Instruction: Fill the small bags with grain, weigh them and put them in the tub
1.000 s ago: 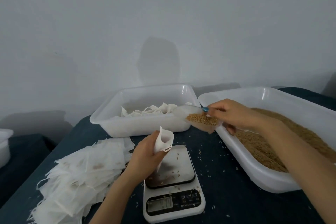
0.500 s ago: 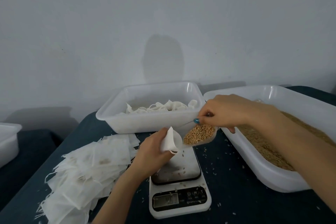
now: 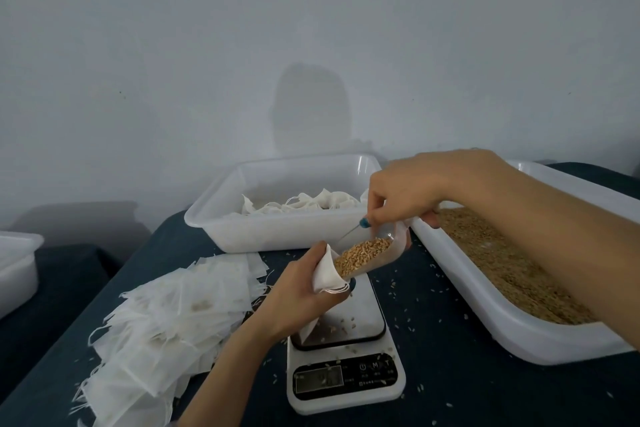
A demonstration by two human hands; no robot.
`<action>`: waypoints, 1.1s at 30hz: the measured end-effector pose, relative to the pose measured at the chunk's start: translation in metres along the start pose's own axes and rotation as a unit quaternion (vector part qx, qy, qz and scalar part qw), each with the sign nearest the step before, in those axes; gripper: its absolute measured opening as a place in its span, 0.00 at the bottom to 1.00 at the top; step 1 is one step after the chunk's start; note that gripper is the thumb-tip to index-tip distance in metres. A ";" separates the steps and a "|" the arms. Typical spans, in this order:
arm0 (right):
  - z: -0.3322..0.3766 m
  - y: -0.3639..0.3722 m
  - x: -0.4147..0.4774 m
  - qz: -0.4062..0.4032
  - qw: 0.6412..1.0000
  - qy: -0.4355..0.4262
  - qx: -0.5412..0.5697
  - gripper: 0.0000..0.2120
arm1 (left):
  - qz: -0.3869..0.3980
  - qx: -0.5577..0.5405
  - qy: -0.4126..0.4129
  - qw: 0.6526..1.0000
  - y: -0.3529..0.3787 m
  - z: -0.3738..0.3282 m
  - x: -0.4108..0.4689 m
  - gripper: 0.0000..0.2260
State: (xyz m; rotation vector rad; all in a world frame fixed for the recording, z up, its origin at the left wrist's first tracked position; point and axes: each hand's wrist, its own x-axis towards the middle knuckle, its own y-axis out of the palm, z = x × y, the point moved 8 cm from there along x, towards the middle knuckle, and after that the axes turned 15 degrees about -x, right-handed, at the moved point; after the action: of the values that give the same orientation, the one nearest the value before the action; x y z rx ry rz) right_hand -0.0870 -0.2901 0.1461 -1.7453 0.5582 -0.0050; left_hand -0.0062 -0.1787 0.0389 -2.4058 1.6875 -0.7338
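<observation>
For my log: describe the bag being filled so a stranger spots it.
Find the white scale on the dark table. Above its platform, the left hand holds one small bag. Unlike the flat bags piled left, it stands open, meeting a scoop of grain.

Scale display (image 3: 318,378) unreadable (too dim), grain tub (image 3: 502,321) cropped at right, bag pile (image 3: 166,315) cropped below

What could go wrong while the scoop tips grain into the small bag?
The grain may miss the narrow mouth of the bag: the scoop is wider, and loose grains already lie on the scale. These could also distort the weighing. The left hand holds only soft cloth, so the mouth might fold shut.
</observation>
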 end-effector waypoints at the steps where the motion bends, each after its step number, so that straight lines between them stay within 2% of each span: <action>1: 0.000 -0.002 -0.001 0.005 1.000 0.004 -0.001 0.13 | 0.002 -0.003 -0.003 1.000 0.000 -0.001 0.000 0.16; 7: 0.001 -0.012 -0.005 0.024 1.000 0.019 0.008 0.12 | 0.008 -0.036 -0.005 0.999 0.002 -0.004 -0.003 0.16; 13: 0.000 -0.017 -0.006 0.032 0.999 0.039 -0.006 0.14 | 0.014 -0.064 -0.013 0.998 0.003 -0.002 -0.002 0.11; 19: -0.005 -0.017 -0.009 0.026 0.999 0.034 0.013 0.13 | 0.009 -0.081 -0.017 0.997 0.001 0.000 -0.003 0.11; 22: -0.008 -0.011 -0.012 0.019 0.999 0.017 0.032 0.12 | 0.004 -0.086 -0.013 0.996 0.000 0.001 -0.002 0.08; 29: -0.022 0.026 -0.012 -0.038 0.981 -0.031 0.189 0.13 | -0.017 -0.108 -0.012 0.994 -0.005 -0.001 -0.003 0.12; 33: -0.034 0.054 -0.007 -0.049 0.951 -0.030 0.305 0.13 | -0.018 -0.123 -0.008 0.992 -0.009 -0.002 -0.002 0.08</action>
State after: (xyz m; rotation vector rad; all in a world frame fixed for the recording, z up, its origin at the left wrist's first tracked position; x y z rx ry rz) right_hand -0.1226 -0.3264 0.1069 -1.1599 0.3711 -0.1763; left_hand -0.0003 -0.1728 0.0431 -2.5998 1.8308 -0.5367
